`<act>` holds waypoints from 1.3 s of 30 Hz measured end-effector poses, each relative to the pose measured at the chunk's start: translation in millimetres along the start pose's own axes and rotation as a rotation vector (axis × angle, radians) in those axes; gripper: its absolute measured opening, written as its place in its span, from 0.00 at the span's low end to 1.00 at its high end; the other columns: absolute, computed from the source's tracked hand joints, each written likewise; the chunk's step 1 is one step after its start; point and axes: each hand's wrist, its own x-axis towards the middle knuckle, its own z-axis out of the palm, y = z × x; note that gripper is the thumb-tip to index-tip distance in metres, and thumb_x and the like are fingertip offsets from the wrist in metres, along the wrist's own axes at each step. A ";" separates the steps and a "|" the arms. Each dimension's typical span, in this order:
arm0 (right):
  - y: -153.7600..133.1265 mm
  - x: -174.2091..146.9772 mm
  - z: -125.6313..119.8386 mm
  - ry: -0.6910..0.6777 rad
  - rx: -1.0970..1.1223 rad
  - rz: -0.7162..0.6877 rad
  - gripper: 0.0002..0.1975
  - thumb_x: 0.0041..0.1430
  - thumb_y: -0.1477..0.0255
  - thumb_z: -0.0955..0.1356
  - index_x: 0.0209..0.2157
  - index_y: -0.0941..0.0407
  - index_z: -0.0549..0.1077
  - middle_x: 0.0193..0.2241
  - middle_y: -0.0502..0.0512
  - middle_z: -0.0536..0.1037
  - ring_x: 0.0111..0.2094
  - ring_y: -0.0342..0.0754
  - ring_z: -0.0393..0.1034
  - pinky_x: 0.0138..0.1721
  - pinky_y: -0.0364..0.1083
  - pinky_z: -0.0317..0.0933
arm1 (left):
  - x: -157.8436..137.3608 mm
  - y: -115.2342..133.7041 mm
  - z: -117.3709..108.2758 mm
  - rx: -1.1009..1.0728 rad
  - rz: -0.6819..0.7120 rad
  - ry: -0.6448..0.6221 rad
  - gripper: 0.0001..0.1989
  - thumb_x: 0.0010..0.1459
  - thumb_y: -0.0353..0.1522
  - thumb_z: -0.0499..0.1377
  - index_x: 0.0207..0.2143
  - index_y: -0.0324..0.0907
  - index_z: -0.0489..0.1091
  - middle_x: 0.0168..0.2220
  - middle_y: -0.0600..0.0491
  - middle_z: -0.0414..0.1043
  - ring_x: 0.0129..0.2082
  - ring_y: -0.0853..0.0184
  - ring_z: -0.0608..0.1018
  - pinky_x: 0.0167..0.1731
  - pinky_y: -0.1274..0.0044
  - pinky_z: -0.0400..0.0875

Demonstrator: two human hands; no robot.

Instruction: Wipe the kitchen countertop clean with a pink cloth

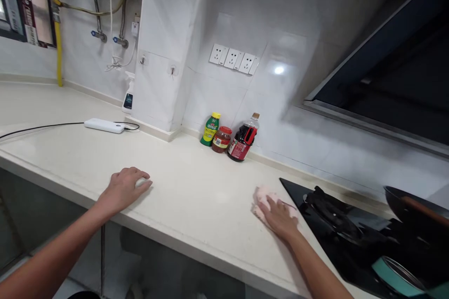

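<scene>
My left hand [123,188] grips a small white rounded object [141,181], right hand [280,218] spread on crumpled pale-pink cloth [264,193]; wiping looks unfinished, remainder unclear

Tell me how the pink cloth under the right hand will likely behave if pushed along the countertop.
The pink cloth looks floppy: it lies crumpled beneath the right hand, so pushing would probably bunch it further. Lying low on the countertop, it seems unlikely to roll or tip.
</scene>
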 end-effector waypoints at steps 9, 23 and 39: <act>-188.8 -96.6 -29.1 -0.307 0.263 -0.790 0.35 0.66 0.46 0.62 0.69 0.38 0.50 0.72 0.58 0.31 0.70 0.61 0.20 0.65 0.70 0.19 | 1.2 0.2 2.5 0.031 0.024 0.022 0.24 0.62 0.48 0.46 0.46 0.46 0.75 0.50 0.46 0.75 0.54 0.52 0.72 0.52 0.62 0.61; -101.5 76.3 -15.6 -0.020 0.116 -0.568 0.29 0.72 0.54 0.54 0.68 0.51 0.57 0.70 0.59 0.52 0.69 0.56 0.43 0.67 0.61 0.42 | 6.1 -15.0 5.4 0.024 0.052 0.027 0.25 0.62 0.51 0.47 0.43 0.47 0.76 0.49 0.47 0.76 0.52 0.54 0.74 0.51 0.65 0.66; 77.8 205.8 10.5 0.126 -0.155 -0.311 0.29 0.69 0.50 0.54 0.58 0.52 0.69 0.66 0.66 0.59 0.61 0.68 0.56 0.58 0.72 0.51 | 7.8 -23.3 -0.6 -0.102 -0.212 -0.005 0.26 0.55 0.57 0.53 0.43 0.50 0.76 0.49 0.54 0.77 0.51 0.58 0.76 0.52 0.70 0.70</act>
